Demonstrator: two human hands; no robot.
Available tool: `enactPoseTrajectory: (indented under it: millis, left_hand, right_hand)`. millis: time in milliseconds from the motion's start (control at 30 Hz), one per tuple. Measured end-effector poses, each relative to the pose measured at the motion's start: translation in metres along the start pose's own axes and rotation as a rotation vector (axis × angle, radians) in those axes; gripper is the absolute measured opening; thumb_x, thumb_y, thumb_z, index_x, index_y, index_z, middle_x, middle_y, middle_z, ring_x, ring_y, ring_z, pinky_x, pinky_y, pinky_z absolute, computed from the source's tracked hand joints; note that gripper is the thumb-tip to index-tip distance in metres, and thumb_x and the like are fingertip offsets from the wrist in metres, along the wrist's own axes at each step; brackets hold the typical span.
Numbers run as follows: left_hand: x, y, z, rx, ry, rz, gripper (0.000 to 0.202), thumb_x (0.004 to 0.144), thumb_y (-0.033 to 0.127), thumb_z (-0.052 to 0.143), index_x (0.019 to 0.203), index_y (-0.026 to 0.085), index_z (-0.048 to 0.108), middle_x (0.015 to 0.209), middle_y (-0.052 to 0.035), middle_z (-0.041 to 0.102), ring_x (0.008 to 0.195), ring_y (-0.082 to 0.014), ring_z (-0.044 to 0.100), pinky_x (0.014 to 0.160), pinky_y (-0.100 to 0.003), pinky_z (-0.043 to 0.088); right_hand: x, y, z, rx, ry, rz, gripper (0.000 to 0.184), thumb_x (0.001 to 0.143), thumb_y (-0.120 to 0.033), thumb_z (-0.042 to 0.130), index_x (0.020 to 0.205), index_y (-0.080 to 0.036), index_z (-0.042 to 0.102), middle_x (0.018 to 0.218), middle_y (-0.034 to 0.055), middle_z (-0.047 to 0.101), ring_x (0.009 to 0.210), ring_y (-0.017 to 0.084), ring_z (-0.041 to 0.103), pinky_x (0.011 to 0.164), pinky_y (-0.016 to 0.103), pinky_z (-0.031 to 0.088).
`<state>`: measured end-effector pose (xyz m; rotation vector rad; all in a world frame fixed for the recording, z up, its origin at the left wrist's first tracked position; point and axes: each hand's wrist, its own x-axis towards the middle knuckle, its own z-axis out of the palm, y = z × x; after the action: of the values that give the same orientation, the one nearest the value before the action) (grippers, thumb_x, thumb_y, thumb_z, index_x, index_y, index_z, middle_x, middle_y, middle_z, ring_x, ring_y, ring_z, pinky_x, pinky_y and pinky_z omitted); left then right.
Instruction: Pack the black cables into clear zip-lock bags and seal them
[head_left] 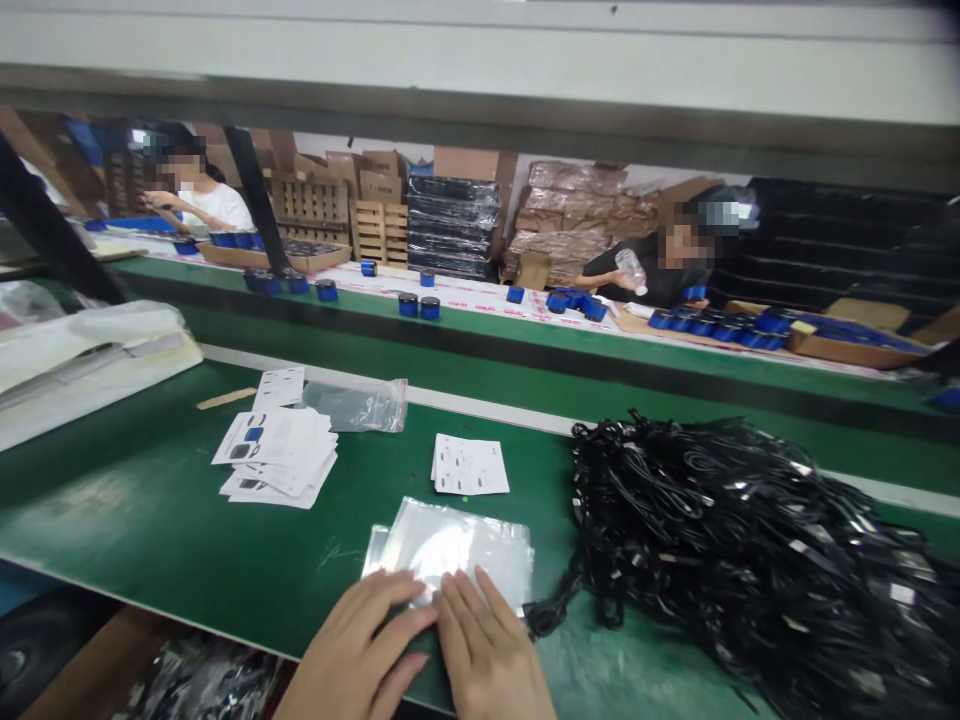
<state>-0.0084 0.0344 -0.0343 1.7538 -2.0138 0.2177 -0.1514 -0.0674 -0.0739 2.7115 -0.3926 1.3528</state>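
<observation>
Both hands rest at the near edge of a small stack of clear plastic bags [469, 535], which shines with reflected light. My left hand [360, 645] touches the bags' left near corner, its fingers extended and thumb apart. My right hand [487, 655] lies flat on the near side of the bags with straight fingers. Just beyond the bags sits a neat stack of printed leaflets [471, 465]. To the right is a large heap of black cables [720, 520], one cable end reaching close to the bags.
More leaflets [281, 455] lie loosely piled at left, beside a zip bag [356, 405]. A white foam-like sheet [90, 365] is at far left. Across the green bench [150, 500], blue cylindrical items [409, 305] stand along another line, where two people work. A low beam [480, 70] spans overhead.
</observation>
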Motion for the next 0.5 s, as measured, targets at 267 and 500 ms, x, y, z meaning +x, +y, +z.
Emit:
enactPoseTrajectory:
  millis: [267,500]
  left_hand:
    - [0.013,-0.006,0.033,0.286,0.146,0.162,0.031,0.094,0.021,0.038,0.103,0.014,0.067,0.11,-0.0092,0.069,0.097,-0.0225,0.067,0.081,-0.033,0.056]
    - [0.015,-0.005,0.024,0.11,0.197,-0.052,0.027,0.09,0.013,0.041,0.1,0.011,0.065,0.1,-0.0089,0.072,0.092,-0.0165,0.069,0.086,-0.026,0.053]
  right_hand:
    - [0.003,0.014,-0.01,0.195,-0.046,0.168,0.033,0.098,-0.015,0.031,0.098,-0.013,0.064,0.092,0.0063,0.073,0.089,0.017,0.069,0.089,0.031,0.053]
    - [-0.005,0.02,-0.023,0.059,-0.135,0.226,0.026,0.094,-0.016,0.039,0.114,-0.009,0.054,0.109,0.0125,0.068,0.099,0.022,0.065,0.082,0.034,0.056]
